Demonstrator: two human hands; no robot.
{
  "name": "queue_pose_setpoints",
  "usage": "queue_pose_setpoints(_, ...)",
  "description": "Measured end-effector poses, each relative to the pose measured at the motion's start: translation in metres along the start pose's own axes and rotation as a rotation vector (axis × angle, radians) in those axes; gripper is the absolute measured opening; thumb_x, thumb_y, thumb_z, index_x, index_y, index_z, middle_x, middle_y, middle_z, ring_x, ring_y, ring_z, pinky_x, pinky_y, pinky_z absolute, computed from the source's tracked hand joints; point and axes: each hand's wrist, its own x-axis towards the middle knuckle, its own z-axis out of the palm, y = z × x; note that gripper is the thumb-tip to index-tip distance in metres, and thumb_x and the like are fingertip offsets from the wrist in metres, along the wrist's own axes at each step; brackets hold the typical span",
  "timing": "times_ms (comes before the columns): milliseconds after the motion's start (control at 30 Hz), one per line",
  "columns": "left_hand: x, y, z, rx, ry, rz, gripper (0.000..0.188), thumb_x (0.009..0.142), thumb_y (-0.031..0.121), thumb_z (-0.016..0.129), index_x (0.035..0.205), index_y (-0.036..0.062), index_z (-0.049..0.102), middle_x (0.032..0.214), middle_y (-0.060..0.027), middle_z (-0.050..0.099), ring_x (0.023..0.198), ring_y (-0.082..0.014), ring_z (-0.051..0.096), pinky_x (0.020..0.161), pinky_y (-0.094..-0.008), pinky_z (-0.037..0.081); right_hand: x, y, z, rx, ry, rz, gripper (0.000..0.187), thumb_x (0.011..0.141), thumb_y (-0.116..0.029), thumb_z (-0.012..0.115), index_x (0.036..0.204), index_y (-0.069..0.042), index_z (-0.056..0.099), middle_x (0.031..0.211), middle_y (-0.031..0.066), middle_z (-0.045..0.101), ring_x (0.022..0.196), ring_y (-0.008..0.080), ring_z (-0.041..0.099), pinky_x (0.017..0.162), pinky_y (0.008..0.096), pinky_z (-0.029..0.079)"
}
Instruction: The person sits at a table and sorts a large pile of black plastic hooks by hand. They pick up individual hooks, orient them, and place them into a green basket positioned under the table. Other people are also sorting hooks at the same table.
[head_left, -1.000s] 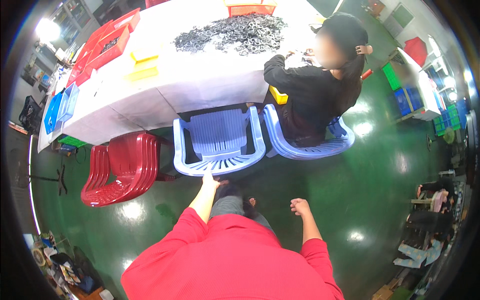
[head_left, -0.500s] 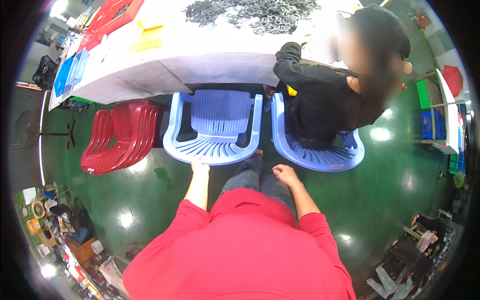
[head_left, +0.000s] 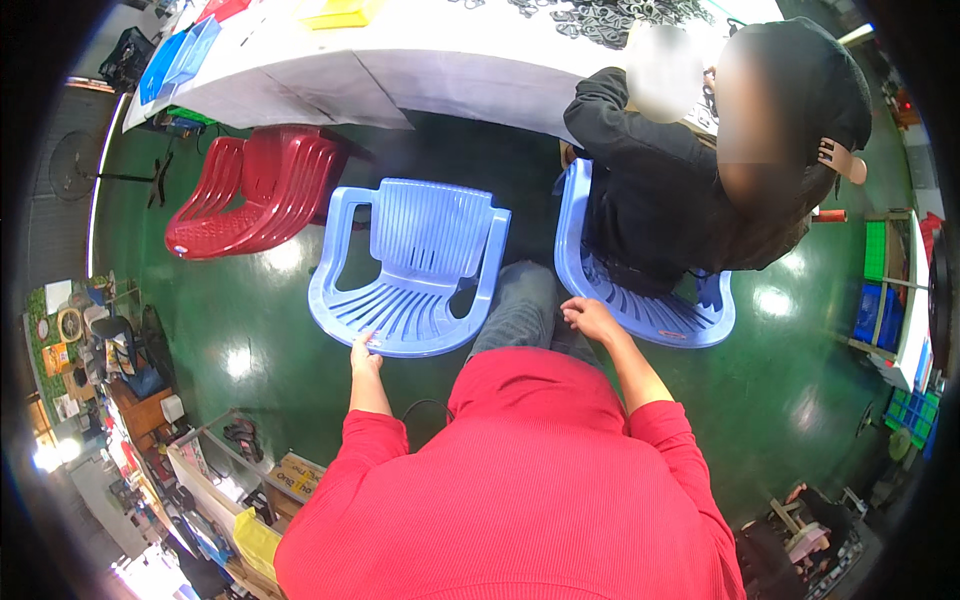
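Note:
A blue plastic armchair (head_left: 435,225) with a slatted seat stands just ahead of me, turned slightly and apart from the table. At its near rim, my left hand (head_left: 366,358) is closed on the edge of the plastic. My right hand (head_left: 590,318) hangs in front of my thigh with its fingers curled; nothing shows in it. Closest to that hand is a second blue armchair (head_left: 655,325), where a person in black (head_left: 660,190) sits facing the table.
A stack of dark red plastic chairs (head_left: 265,190) stands on the left. Across the front runs a long table with a white cover (head_left: 480,85), bearing a heap of small dark loops (head_left: 610,20), a yellow tray (head_left: 340,12) and blue bins (head_left: 190,50). Shelving (head_left: 890,290) stands far right.
The blue chair has come back from the table with my left hand on its rim, opening a gap, and has turned a little. My right hand stays curled beside my leg.

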Motion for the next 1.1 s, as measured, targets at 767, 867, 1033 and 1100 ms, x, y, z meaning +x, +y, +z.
queue_pose_setpoints(767,-0.15,0.039,0.332,1.641,-0.567,0.51,0.042,0.088,0.025,0.064,0.125,0.0054,0.062,0.119,-0.0146,0.066,0.114,-0.0252,0.061,0.099,-0.0369,0.047,0.008,-0.016,-0.063,0.151,-0.021,-0.046,0.032,0.088,-0.027,0.066,0.109,-0.003,0.068,0.089,0.0129,0.07,0.071,0.0204,0.067,0.068,0.0347,0.053)
queue_pose_setpoints(867,-0.161,0.047,0.449,1.79,-0.863,0.838,0.039,0.089,0.023,0.063,0.124,0.0062,0.062,0.119,-0.0154,0.066,0.113,-0.0267,0.062,0.099,-0.0379,0.047,0.023,-0.031,-0.074,0.107,0.029,-0.111,0.031,0.091,-0.024,0.064,0.115,-0.004,0.065,0.093,0.0089,0.07,0.077,0.017,0.066,0.072,0.0329,0.053)
queue_pose_setpoints(1033,-0.236,0.055,0.65,1.677,-1.222,1.101,0.034,0.091,0.019,0.061,0.122,0.0049,0.061,0.112,-0.0132,0.068,0.1,-0.0246,0.066,0.091,-0.0366,0.051,0.095,-0.107,-0.094,0.338,0.079,-0.296,0.024,0.091,-0.008,0.056,0.113,-0.003,0.063,0.112,0.0171,0.065,0.106,0.0284,0.062,0.094,0.0364,0.046)
queue_pose_setpoints(1100,-0.224,0.05,0.739,1.573,-1.317,1.14,0.035,0.091,0.021,0.062,0.123,0.0072,0.061,0.113,-0.0131,0.067,0.101,-0.025,0.065,0.091,-0.0369,0.05,0.154,-0.122,-0.084,0.345,0.238,-0.404,0.024,0.088,-0.003,0.054,0.111,-0.003,0.062,0.108,0.0184,0.065,0.099,0.032,0.062,0.092,0.0383,0.047)
